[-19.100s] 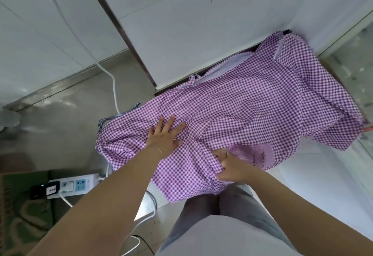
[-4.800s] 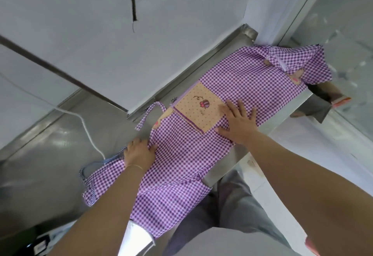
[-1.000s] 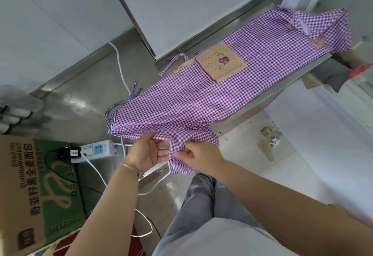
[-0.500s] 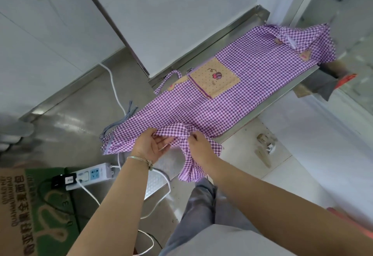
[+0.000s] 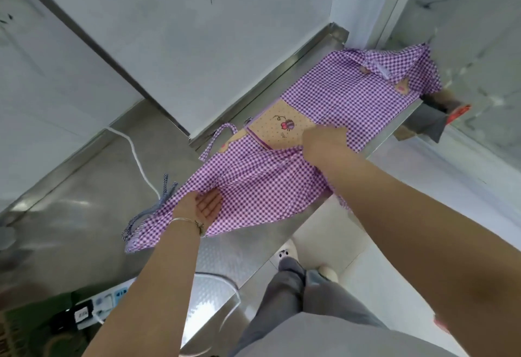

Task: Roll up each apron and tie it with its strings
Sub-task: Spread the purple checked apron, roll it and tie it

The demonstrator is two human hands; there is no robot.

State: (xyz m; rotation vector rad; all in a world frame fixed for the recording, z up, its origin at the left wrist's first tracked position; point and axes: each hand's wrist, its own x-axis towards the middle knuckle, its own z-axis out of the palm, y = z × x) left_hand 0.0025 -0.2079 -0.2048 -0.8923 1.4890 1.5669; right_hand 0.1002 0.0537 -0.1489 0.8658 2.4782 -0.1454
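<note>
A purple gingham apron (image 5: pixel 346 94) lies lengthwise on the steel counter (image 5: pixel 70 229). Its tan pocket (image 5: pixel 282 125) with a small bug picture faces up. The near hem is folded back over the middle, making a doubled layer (image 5: pixel 262 184). My left hand (image 5: pixel 201 210) is palm up at the fold's left end, fingers tucked under the cloth and gripping it. My right hand (image 5: pixel 324 139), blurred, grips the folded edge beside the pocket. One purple string loop (image 5: pixel 217 139) lies at the far edge.
Blue striped strings of another cloth (image 5: pixel 158 207) stick out under the apron's left end. A white cable (image 5: pixel 135 156) runs across the counter to a power strip (image 5: pixel 107 300). A grey cloth (image 5: pixel 431 122) hangs off the far right end. A wall lies just behind.
Both hands have lifted the hanging hem off the counter's front edge and carried it up over the apron. My right hand has moved away toward the pocket; my left stays near the left end.
</note>
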